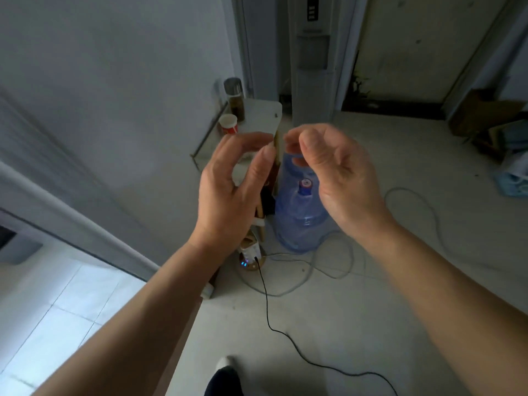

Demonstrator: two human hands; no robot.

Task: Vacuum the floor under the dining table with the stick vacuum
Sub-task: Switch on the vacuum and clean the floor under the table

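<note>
My left hand (228,190) is raised in front of me, thumb and fingers spread in a loose curve with nothing between them. Beside it my right hand (337,178) is also raised, with loosely curled fingers that hold nothing. Behind and below the left hand a white device with small blue lights (246,262) stands on the floor, and a thin black cable (285,335) is plugged into it. Most of the device is hidden, so I cannot tell whether it is the stick vacuum. No dining table is in view.
A blue water jug (303,224) stands on the floor by a small white shelf (263,112) holding a steel-capped bottle (234,98) and a red cup (228,124). A white water dispenser (313,67) stands behind. Grey cable loops (334,270) lie on the floor, and cardboard (485,115) sits at right.
</note>
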